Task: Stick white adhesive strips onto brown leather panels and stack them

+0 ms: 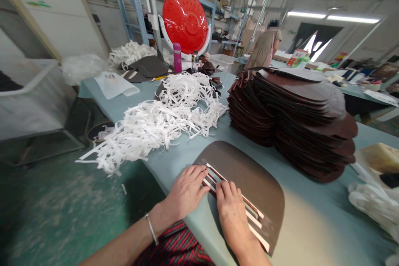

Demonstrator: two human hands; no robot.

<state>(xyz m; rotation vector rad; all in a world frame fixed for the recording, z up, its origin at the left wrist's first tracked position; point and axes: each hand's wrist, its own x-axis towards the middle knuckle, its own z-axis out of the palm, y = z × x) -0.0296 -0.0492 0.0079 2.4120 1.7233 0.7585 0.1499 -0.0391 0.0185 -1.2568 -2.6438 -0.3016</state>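
Head view showed the left hand (186,191) and right hand (231,210) pressed flat, fingers together, on white strips (237,199) across a brown leather piece (249,178) at the table's (174,162) near edge; beyond lay shredded white strips (158,120) and a stack of brown pieces (293,116).

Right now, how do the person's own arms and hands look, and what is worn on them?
Both forearms are bare, with no sleeves and no gloves. The left hand has a thin silver bangle at the wrist. The right hand shows no ring or watch. A red and dark striped garment lies below the arms.
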